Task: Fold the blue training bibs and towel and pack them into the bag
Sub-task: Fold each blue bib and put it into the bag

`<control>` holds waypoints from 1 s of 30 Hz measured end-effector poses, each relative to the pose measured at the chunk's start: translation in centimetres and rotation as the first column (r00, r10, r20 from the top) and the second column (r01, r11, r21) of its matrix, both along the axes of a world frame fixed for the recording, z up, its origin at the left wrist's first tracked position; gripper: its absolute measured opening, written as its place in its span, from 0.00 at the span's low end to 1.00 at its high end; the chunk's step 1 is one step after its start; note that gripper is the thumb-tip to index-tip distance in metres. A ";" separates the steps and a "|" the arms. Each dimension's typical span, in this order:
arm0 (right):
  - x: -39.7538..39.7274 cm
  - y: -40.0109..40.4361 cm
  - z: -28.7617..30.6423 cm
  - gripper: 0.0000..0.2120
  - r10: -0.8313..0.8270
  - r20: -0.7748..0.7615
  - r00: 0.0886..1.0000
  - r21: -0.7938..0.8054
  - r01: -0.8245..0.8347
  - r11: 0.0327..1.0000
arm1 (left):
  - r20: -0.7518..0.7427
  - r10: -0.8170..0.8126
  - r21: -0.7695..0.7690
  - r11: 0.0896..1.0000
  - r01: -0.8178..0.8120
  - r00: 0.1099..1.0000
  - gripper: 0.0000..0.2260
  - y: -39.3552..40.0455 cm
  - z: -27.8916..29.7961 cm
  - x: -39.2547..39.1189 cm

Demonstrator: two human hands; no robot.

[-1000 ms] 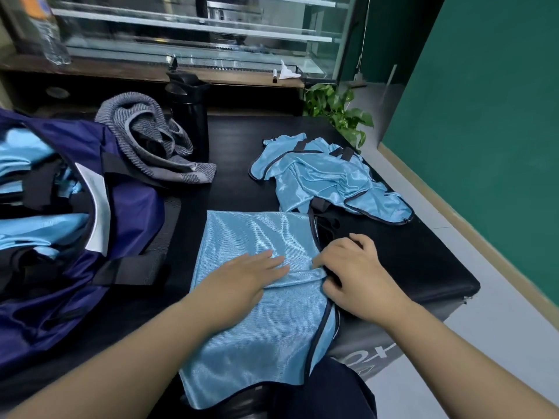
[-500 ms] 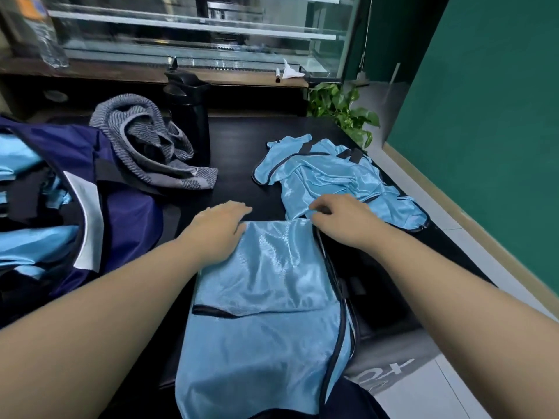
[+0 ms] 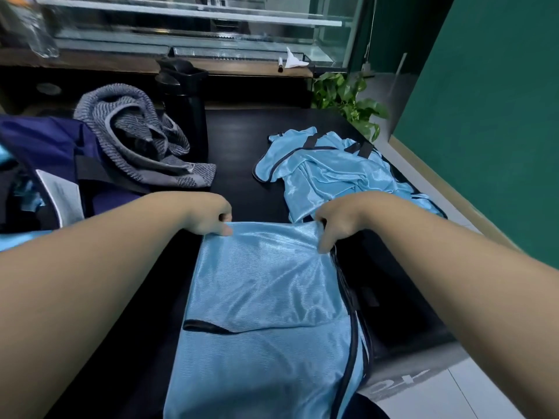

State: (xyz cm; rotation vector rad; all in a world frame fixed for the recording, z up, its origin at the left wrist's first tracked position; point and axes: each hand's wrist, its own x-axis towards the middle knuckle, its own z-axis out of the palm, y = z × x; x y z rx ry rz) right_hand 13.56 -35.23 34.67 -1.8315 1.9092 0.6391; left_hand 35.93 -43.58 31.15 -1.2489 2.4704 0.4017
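Folding the near bib, both far corners gripped

At far left the open navy bag (image 3: pixel 60 164) waits, the grey towel (image 3: pixel 142 140) just right of it. The left hand (image 3: pixel 208 216) and right hand (image 3: pixel 338 222) each pinch a far corner of the flat blue bib (image 3: pixel 260 285), fingers curled round its edge. Next, probably, draw that edge nearward evenly. A crumpled bib (image 3: pixel 329 170) lies far right; the table edge (image 3: pixel 423 352) runs close on the right, with bare tabletop between the piles.

The bag (image 3: pixel 45 164) runs off the left edge, its contents mostly hidden. The near bib (image 3: pixel 266 328) is cut by the bottom edge. The fingertips of both hands curl out of sight under its far edge.
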 end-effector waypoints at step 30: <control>-1.0 19.0 -6.0 0.30 0.410 -0.103 0.907 -0.818 -0.311 0.484 | -0.300 -0.449 -0.504 0.824 0.259 0.842 0.13 18.8 -3.3 10.0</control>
